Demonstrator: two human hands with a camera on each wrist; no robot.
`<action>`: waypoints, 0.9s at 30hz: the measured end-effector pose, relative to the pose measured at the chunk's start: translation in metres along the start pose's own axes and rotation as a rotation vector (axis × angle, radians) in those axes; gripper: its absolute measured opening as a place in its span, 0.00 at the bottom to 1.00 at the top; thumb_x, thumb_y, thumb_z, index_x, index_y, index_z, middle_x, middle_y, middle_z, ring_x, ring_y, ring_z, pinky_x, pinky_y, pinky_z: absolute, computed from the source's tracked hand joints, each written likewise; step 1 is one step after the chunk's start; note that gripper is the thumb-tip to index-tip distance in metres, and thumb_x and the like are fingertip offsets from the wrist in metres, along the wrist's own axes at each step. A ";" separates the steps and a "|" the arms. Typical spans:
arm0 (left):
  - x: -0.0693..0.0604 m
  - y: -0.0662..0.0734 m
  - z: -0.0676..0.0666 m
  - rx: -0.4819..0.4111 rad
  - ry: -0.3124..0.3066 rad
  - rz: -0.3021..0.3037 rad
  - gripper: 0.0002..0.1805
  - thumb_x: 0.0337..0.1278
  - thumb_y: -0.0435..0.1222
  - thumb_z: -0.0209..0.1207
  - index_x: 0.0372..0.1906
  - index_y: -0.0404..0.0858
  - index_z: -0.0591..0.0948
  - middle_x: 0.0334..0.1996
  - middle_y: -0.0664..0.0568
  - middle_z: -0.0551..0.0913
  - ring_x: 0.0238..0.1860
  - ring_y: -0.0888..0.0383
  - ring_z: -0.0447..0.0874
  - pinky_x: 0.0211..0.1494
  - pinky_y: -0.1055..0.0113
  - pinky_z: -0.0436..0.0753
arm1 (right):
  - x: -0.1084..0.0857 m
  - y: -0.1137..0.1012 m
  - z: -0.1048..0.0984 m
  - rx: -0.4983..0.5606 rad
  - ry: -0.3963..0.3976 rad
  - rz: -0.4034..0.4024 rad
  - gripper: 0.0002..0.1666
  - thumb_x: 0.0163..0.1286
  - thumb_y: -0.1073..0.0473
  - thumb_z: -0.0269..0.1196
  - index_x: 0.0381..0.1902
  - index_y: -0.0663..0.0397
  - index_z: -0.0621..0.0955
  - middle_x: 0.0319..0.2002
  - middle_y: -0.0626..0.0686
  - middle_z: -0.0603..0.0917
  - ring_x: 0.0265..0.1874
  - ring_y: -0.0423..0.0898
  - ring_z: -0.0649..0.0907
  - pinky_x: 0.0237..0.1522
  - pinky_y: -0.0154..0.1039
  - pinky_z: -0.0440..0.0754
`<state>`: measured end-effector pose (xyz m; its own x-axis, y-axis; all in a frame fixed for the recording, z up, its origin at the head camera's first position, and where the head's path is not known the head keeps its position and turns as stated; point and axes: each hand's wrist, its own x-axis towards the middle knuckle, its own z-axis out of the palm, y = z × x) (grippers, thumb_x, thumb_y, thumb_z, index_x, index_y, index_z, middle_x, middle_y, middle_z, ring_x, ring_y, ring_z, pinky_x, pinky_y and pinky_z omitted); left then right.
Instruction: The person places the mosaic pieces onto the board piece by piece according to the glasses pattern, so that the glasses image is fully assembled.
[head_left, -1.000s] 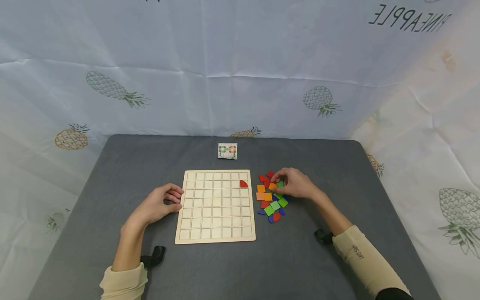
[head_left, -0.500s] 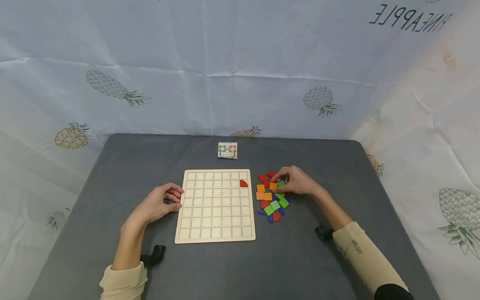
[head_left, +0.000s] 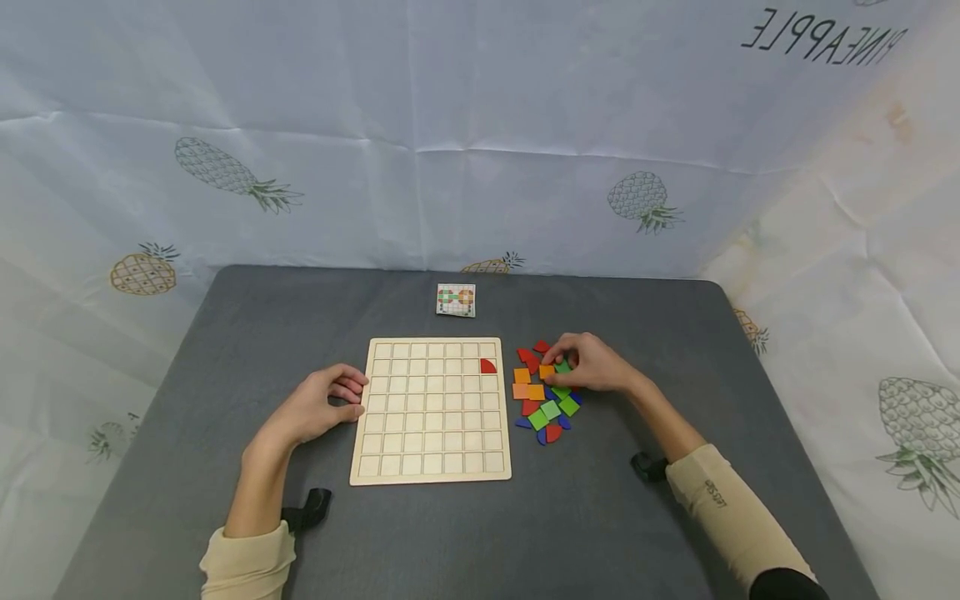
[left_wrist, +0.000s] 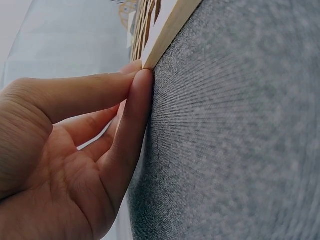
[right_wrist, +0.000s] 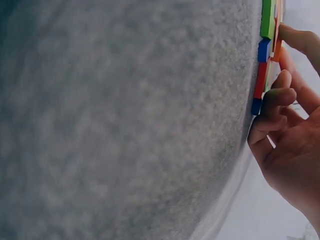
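My left hand (head_left: pixel 311 406) touches the left edge of a pale wooden grid board (head_left: pixel 431 470) with its thumb and fingertips. In the left wrist view, the fingertips meet the board's edge (left_wrist: pixel 170 35). A red quarter-circle tile (head_left: pixel 488 366) lies in a cell near the board's upper right. Over the pile right of the board, my right hand (head_left: pixel 592 363) pinches an orange square tile (head_left: pixel 547 372) between thumb and index finger. The right wrist view shows this orange tile (right_wrist: pixel 278 50) edge-on between the fingertips. The hand partly hides some green and red tiles beneath it.
Red, orange, green and blue tiles, including a green square (head_left: pixel 551 410) and a red quarter-circle (head_left: pixel 553 432), lie loosely heaped beside the board. A small pattern card (head_left: pixel 456 300) lies behind the board. All rest on a grey table (head_left: pixel 420 542) before a pineapple-print curtain (head_left: pixel 420 208).
The orange square tile has turned slightly between the right thumb and index finger. The left hand and the board have hardly changed.
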<state>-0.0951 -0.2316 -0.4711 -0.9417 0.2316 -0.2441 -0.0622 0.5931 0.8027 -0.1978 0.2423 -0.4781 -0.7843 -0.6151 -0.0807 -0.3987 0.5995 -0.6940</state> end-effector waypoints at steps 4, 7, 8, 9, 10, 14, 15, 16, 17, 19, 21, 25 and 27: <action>0.000 0.000 0.000 -0.011 -0.003 0.008 0.21 0.65 0.27 0.71 0.60 0.28 0.80 0.51 0.39 0.84 0.48 0.53 0.83 0.47 0.70 0.82 | 0.004 -0.003 0.002 0.043 0.008 -0.019 0.13 0.66 0.56 0.80 0.46 0.50 0.91 0.37 0.52 0.84 0.25 0.39 0.75 0.32 0.33 0.75; -0.001 -0.001 0.000 -0.018 -0.004 0.010 0.21 0.65 0.27 0.71 0.59 0.29 0.80 0.51 0.39 0.84 0.48 0.53 0.83 0.47 0.70 0.82 | 0.010 -0.012 0.005 0.056 0.003 -0.027 0.13 0.66 0.55 0.80 0.47 0.48 0.92 0.39 0.51 0.85 0.27 0.40 0.76 0.34 0.33 0.76; -0.001 -0.001 0.000 -0.018 -0.003 0.009 0.21 0.65 0.27 0.71 0.59 0.29 0.80 0.51 0.39 0.83 0.48 0.53 0.83 0.47 0.70 0.82 | 0.012 -0.016 0.007 0.060 0.000 -0.033 0.13 0.66 0.55 0.80 0.47 0.47 0.92 0.39 0.52 0.85 0.27 0.40 0.77 0.35 0.33 0.76; -0.001 -0.001 0.000 -0.017 -0.002 0.009 0.21 0.65 0.27 0.71 0.59 0.29 0.80 0.51 0.39 0.83 0.48 0.53 0.83 0.47 0.70 0.82 | 0.015 -0.020 0.009 0.061 -0.001 -0.040 0.13 0.66 0.55 0.80 0.47 0.47 0.92 0.39 0.52 0.84 0.27 0.40 0.77 0.35 0.33 0.76; -0.001 -0.001 0.000 -0.016 -0.001 0.008 0.21 0.65 0.27 0.71 0.60 0.29 0.80 0.51 0.39 0.83 0.48 0.53 0.83 0.47 0.70 0.82 | 0.018 -0.024 0.011 0.059 0.000 -0.048 0.13 0.66 0.56 0.80 0.47 0.47 0.92 0.39 0.52 0.84 0.27 0.41 0.77 0.35 0.33 0.76; -0.001 -0.001 0.000 -0.015 0.002 0.006 0.21 0.65 0.27 0.71 0.60 0.28 0.80 0.51 0.39 0.83 0.48 0.53 0.83 0.47 0.70 0.82 | 0.030 -0.040 0.021 0.042 0.013 -0.065 0.12 0.66 0.55 0.80 0.47 0.46 0.92 0.39 0.51 0.84 0.27 0.41 0.76 0.34 0.34 0.76; -0.001 -0.001 0.000 -0.016 0.002 0.006 0.21 0.65 0.27 0.71 0.60 0.29 0.80 0.51 0.39 0.83 0.48 0.53 0.83 0.47 0.70 0.82 | 0.034 -0.044 0.024 0.032 0.018 -0.064 0.12 0.67 0.54 0.80 0.47 0.46 0.92 0.39 0.51 0.84 0.26 0.40 0.76 0.33 0.34 0.76; -0.002 -0.001 0.000 -0.016 0.002 0.007 0.21 0.65 0.27 0.71 0.60 0.28 0.80 0.51 0.39 0.83 0.48 0.53 0.83 0.47 0.70 0.82 | 0.037 -0.047 0.026 0.020 0.021 -0.061 0.13 0.67 0.53 0.80 0.47 0.45 0.92 0.39 0.51 0.84 0.26 0.40 0.76 0.32 0.33 0.75; -0.002 -0.001 0.000 -0.016 0.002 0.008 0.21 0.65 0.27 0.71 0.60 0.29 0.80 0.51 0.39 0.83 0.48 0.53 0.83 0.47 0.70 0.82 | 0.040 -0.050 0.029 0.012 0.023 -0.059 0.13 0.67 0.53 0.79 0.47 0.45 0.92 0.40 0.50 0.84 0.26 0.39 0.75 0.32 0.33 0.75; -0.002 -0.002 0.000 -0.017 0.001 0.009 0.21 0.65 0.27 0.71 0.60 0.29 0.80 0.51 0.39 0.83 0.48 0.53 0.83 0.47 0.70 0.82 | 0.046 -0.056 0.035 -0.010 0.023 -0.055 0.13 0.67 0.52 0.79 0.47 0.45 0.92 0.41 0.50 0.85 0.25 0.39 0.75 0.31 0.33 0.74; -0.001 -0.002 0.000 -0.015 0.000 0.011 0.21 0.65 0.27 0.71 0.60 0.29 0.80 0.51 0.39 0.83 0.48 0.53 0.83 0.47 0.70 0.82 | 0.052 -0.061 0.039 -0.027 0.020 -0.057 0.13 0.67 0.52 0.79 0.47 0.46 0.91 0.42 0.49 0.85 0.25 0.38 0.75 0.30 0.33 0.74; -0.001 -0.001 0.000 -0.013 -0.002 0.010 0.21 0.66 0.27 0.71 0.60 0.29 0.80 0.51 0.39 0.83 0.48 0.53 0.83 0.48 0.69 0.82 | 0.063 -0.068 0.048 -0.039 0.016 -0.060 0.13 0.67 0.52 0.78 0.47 0.48 0.91 0.40 0.49 0.84 0.27 0.39 0.76 0.32 0.33 0.76; -0.001 -0.001 0.001 -0.012 -0.003 0.008 0.21 0.66 0.27 0.71 0.60 0.29 0.80 0.51 0.39 0.83 0.48 0.54 0.83 0.48 0.69 0.82 | 0.067 -0.070 0.052 -0.047 0.013 -0.055 0.13 0.67 0.51 0.78 0.47 0.48 0.91 0.41 0.49 0.84 0.29 0.39 0.77 0.34 0.33 0.77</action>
<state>-0.0942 -0.2319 -0.4719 -0.9412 0.2388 -0.2389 -0.0583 0.5818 0.8113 -0.1979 0.1325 -0.4720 -0.7667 -0.6412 -0.0340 -0.4628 0.5886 -0.6629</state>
